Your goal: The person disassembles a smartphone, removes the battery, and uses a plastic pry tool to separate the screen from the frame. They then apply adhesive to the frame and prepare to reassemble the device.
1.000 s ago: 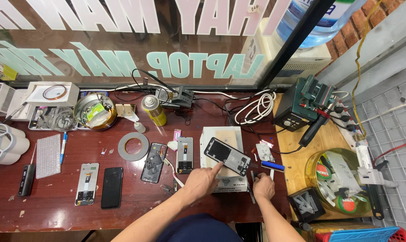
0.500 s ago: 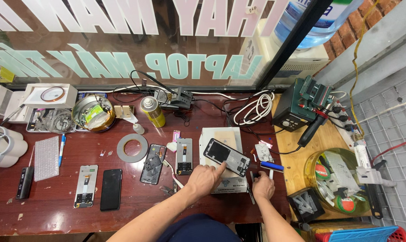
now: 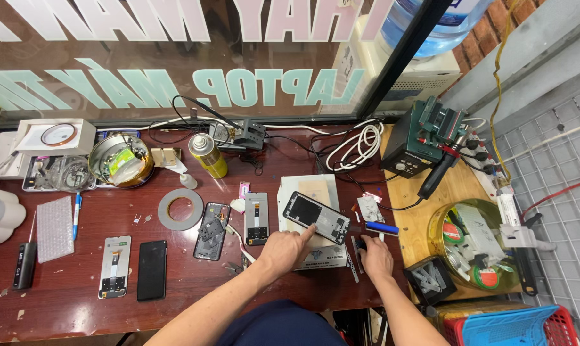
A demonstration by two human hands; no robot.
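**Both hands down at the near edge of a crowded bench**

The left hand [image 3: 282,252] has its forefinger stretched out, pressing the near long edge of the dark, opened phone frame [image 3: 316,217]; the other fingers are curled in, gripping nothing. That frame lies tilted across the white square heating pad [image 3: 309,192], right of the middle of the dark red wooden tabletop [image 3: 78,295] and close to its near edge. The right hand [image 3: 375,257] rests knuckles-up just beside the pad's right edge, fingers bent over a small dark tool [image 3: 361,244]; whether it truly grips it, I cannot tell. A blue-handled brush [image 3: 381,228] lies just beyond those fingers.

Left of the pad it is tight: a grey phone back panel [image 3: 256,218], then a black stripped phone body [image 3: 212,222], then a grey ring of tape [image 3: 180,209]. Toward the near left corner a black phone screen [image 3: 151,270] lies with bare wood around it.
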